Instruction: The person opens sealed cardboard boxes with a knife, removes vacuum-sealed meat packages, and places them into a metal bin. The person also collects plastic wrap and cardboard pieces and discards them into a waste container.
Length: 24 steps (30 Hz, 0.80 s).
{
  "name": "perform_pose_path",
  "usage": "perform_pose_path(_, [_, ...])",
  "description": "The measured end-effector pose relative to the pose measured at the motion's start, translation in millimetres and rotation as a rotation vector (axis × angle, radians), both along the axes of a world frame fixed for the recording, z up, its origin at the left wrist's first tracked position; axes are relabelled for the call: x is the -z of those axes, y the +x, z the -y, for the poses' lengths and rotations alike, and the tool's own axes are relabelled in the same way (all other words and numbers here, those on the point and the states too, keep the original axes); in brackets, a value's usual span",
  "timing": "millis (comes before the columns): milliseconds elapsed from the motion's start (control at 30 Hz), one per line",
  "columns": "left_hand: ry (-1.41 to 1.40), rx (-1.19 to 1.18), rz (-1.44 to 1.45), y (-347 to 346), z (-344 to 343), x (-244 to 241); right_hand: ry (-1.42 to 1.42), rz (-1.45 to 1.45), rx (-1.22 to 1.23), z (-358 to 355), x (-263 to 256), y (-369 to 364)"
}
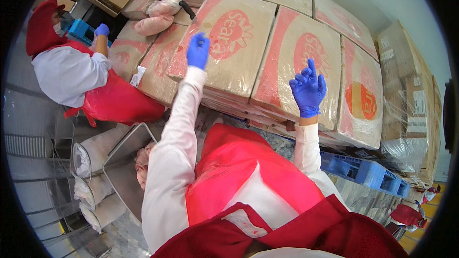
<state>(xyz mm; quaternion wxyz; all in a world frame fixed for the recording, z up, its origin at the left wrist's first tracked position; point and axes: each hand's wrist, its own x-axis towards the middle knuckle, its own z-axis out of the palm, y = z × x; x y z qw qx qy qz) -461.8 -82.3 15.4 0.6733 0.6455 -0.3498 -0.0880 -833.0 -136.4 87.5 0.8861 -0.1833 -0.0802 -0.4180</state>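
Note:
My left hand [198, 50], in a blue glove, is raised in front of a film-wrapped cardboard carton [236, 73] with its fingers curled; whether anything is between them cannot be told. Just beyond it, a black-handled knife [187, 10] lies at the carton's upper left edge, its blade hardly visible. Over a second wrapped carton [276, 79] my blue-gloved right hand [308, 87] is held up, index finger extended, fingers apart, with nothing seen in it. Two pale pink bagged pieces of meat [154, 25] [164, 6] rest on the lower cartons to the left.
At the left stands a co-worker in a red apron [118, 96], with a blue-gloved hand [102, 29] by a blue crate [81, 30]. A metal bin [123, 172] with meat [144, 159] is beside my left arm. Blue pallets [362, 172] and stacked boxes [416, 104] are at the right.

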Motion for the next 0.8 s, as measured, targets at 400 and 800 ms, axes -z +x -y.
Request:
perform_pose_path(400, [-0.012, 0.288, -0.362, 239, 191, 45, 0.346, -0.257, 0.565, -34, 77, 13])
perform_pose_path(800, [-0.456, 0.572, 0.007, 62, 54, -134, -0.697, -1.305, 0.898, -38, -32, 206])
